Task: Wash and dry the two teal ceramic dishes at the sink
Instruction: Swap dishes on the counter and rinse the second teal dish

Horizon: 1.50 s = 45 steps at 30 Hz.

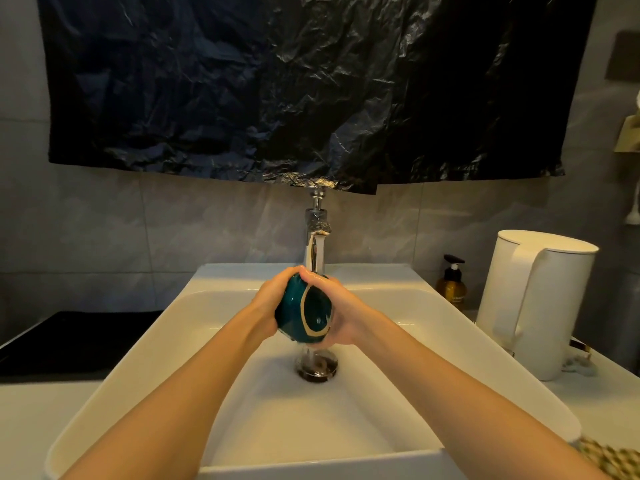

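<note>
Item 1, teal dish [304,311]: one glazed teal ceramic piece with a pale gold band, tilted on its side. I hold it over the middle of the sink [450,327], under the faucet [317,230] and above the drain [317,367]. Water from the spout lands on its upper edge, and some drips off below.

Item 2, left hand [273,299]: cups the dish's left side, my fingers [300,271] curled over its top.

Item 3, right hand [341,315]: wraps the right side, fingers curled around the rim and wet. Both hands grip the same dish.

Item 4, second teal dish: not in view. I cannot tell whether it has been washed.

Item 5, status, as I judge it: the washing of one dish is under way, at the rinse or rub stage. I see no suds and no sponge. Drying has not begun on this piece, so at least that step remains, and possibly the whole second dish.

Item 6, surroundings: an amber pump bottle [452,284] stands right of the basin, with a white kettle [533,303] just beside it on the surface [588,393]. A patterned cloth [606,459] lies at the lower right edge and may be what I dry with. A black cooktop [69,337] lies to the left, and a black plastic sheet [277,81] hangs on the wall above.
</note>
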Motion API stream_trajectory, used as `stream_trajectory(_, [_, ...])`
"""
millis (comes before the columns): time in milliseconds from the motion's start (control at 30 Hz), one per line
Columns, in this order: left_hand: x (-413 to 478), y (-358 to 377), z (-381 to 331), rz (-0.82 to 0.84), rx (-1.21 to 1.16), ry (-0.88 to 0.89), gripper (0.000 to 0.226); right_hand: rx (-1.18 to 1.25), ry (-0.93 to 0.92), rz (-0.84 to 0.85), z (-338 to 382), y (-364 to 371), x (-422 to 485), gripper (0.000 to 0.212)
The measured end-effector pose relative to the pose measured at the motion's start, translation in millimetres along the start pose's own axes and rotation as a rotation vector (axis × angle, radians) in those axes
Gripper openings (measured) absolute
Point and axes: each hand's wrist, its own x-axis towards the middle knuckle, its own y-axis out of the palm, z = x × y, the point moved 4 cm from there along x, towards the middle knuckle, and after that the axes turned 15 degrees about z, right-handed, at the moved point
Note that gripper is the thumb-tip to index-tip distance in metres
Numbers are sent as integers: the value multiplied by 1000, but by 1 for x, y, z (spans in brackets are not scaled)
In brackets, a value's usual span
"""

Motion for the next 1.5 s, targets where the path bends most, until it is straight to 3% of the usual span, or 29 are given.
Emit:
stream_trajectory(233, [-6,4,-2,-14,47,-2,27,83,81,87,-3,-5,-5,79])
stream_trajectory(367, [-7,4,-3,13,59,-6,30,117,116,57,0,-14,-10,61])
stream_trajectory(633, [-10,0,-6,33,9,-5,30,-10,58,177,2,-18,-4,59])
stream_trajectory(1000, [-16,9,-9,139,97,-34,40,108,168,52,-1,-21,1,67])
stream_trajectory(1167, [-16,-1,-12,137,-102,-16,34,75,75,94,2,-24,2,71])
stream_trajectory(1267, [-14,-10,-14,131,-240,11,33,130,-41,161,8,-18,1,56])
stream_trajectory(1367, [-12,-12,-14,111,-256,-10,40,235,-113,185,12,-12,-5,44])
stream_trajectory(1500, [-10,-2,-9,139,-130,-68,36,266,-97,81,11,-13,-9,44])
